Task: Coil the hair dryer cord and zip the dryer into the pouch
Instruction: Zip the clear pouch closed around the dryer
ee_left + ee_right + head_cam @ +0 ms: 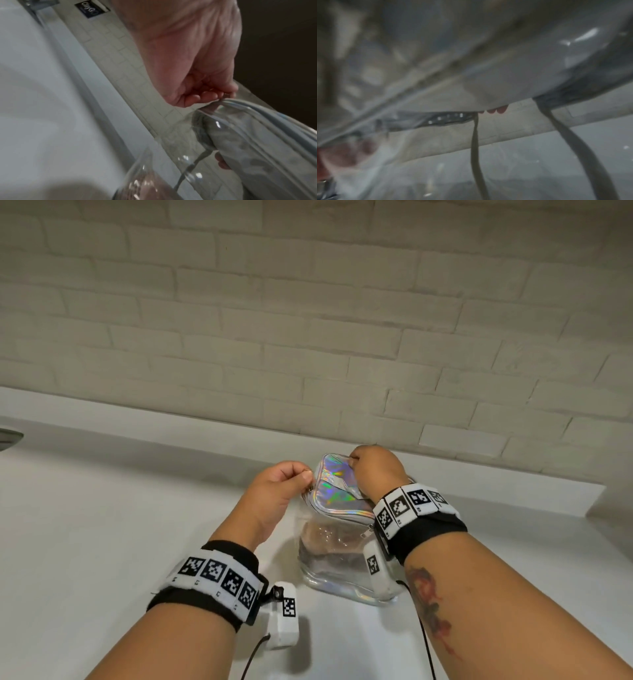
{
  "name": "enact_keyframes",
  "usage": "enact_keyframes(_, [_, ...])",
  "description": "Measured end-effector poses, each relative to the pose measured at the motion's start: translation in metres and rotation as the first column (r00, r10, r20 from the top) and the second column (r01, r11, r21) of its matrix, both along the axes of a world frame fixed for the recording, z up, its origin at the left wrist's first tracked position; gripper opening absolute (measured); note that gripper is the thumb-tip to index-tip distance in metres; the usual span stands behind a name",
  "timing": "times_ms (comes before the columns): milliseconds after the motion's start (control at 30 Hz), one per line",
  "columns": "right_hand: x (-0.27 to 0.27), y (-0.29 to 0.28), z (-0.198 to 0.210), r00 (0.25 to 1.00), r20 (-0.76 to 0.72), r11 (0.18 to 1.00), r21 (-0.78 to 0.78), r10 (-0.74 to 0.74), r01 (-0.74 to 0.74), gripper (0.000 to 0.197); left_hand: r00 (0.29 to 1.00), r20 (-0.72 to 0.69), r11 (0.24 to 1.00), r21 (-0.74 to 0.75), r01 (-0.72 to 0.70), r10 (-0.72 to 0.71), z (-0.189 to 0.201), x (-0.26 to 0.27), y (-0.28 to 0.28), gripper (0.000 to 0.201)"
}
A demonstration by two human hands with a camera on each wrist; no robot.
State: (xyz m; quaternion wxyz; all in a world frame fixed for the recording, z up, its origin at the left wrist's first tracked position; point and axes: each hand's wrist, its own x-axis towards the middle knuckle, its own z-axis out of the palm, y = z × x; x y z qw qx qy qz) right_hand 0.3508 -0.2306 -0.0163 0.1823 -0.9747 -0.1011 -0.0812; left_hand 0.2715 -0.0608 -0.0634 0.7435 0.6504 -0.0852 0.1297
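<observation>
The pouch (337, 501) stands upright on the white counter, with an iridescent silver top and clear plastic sides. A dim pinkish shape (325, 539) shows through the clear wall; the hair dryer and its cord cannot be made out clearly. My left hand (284, 484) pinches the zipper pull (310, 487) at the pouch's left top edge, and the left wrist view shows its fingertips (221, 94) pinched at the pouch (257, 142) rim. My right hand (373, 470) grips the far right top corner of the pouch. The right wrist view is blurred, filled by the pouch wall (488, 67).
The white counter (120, 525) runs to a raised ledge (171, 412) under a pale brick wall. A metal object (8, 438) shows at the far left edge. A dark label (91, 9) sits on the wall in the left wrist view.
</observation>
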Motion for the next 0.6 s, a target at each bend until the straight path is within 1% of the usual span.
enact_keyframes(33, [0.001,-0.002,0.001,1.000,0.000,1.000,0.003,-0.005,0.005,0.027,1.000,0.007,0.998,0.054,-0.018,0.017,0.002,-0.002,0.001,0.021])
enact_keyframes(100, [0.000,-0.013,0.004,0.998,-0.047,0.999,0.001,-0.045,0.045,0.038,0.995,0.034,0.989,0.106,-0.098,0.095,0.003,-0.005,0.002,0.019])
enact_keyframes(167, [-0.003,-0.031,0.005,0.985,-0.142,0.994,-0.066,-0.095,0.086,0.051,0.979,0.066,0.970,0.139,-0.201,0.193,-0.001,-0.007,0.005,0.018])
enact_keyframes(233, [-0.007,-0.053,0.002,0.972,-0.193,0.987,-0.116,-0.137,0.116,0.054,0.963,0.083,0.945,0.189,-0.267,0.256,-0.008,-0.011,0.008,0.014])
enact_keyframes(267, [-0.010,-0.063,-0.001,0.969,-0.207,0.989,-0.091,-0.132,0.116,0.051,0.956,0.093,0.930,0.226,-0.291,0.277,-0.011,-0.015,0.008,0.013])
enact_keyframes(300, [-0.014,-0.070,-0.005,0.969,-0.223,0.994,-0.020,-0.106,0.104,0.048,0.951,0.102,0.912,0.271,-0.309,0.292,-0.015,-0.019,0.008,0.013])
enact_keyframes(333, [-0.018,-0.075,-0.009,0.969,-0.235,0.992,0.084,-0.076,0.098,0.046,0.949,0.116,0.890,0.329,-0.314,0.292,-0.017,-0.023,0.009,0.016])
enact_keyframes(367, [-0.020,-0.076,-0.012,0.970,-0.237,0.978,0.183,-0.056,0.101,0.046,0.953,0.138,0.860,0.411,-0.304,0.271,-0.020,-0.027,0.009,0.020])
enact_keyframes(400, [-0.021,-0.075,-0.015,0.972,-0.229,0.963,0.244,-0.060,0.117,0.046,0.958,0.170,0.811,0.511,-0.286,0.231,-0.023,-0.032,0.010,0.026])
enact_keyframes(433, [-0.019,-0.074,-0.018,0.975,-0.210,0.954,0.269,-0.079,0.135,0.043,0.961,0.210,0.745,0.608,-0.273,0.181,-0.025,-0.038,0.010,0.029])
enact_keyframes(467, [-0.017,-0.072,-0.020,0.977,-0.182,0.948,0.276,-0.110,0.158,0.038,0.957,0.257,0.673,0.685,-0.278,0.134,-0.026,-0.043,0.009,0.027])
enact_keyframes(500, [-0.014,-0.071,-0.021,0.978,-0.154,0.942,0.282,-0.142,0.181,0.032,0.949,0.301,0.608,0.737,-0.295,0.096,-0.025,-0.049,0.007,0.022])
enact_keyframes(533, [-0.012,-0.069,-0.022,0.976,-0.140,0.936,0.287,-0.168,0.203,0.029,0.938,0.341,0.564,0.762,-0.319,0.070,-0.023,-0.056,0.004,0.019])
enact_keyframes(567, [-0.010,-0.067,-0.023,0.975,-0.126,0.934,0.288,-0.183,0.212,0.027,0.921,0.384,0.534,0.765,-0.359,0.070,-0.020,-0.060,0.000,0.018])
enact_keyframes(600, [-0.008,-0.066,-0.024,0.975,-0.117,0.934,0.284,-0.189,0.215,0.026,0.896,0.432,0.517,0.747,-0.418,0.101,-0.015,-0.063,-0.005,0.019])
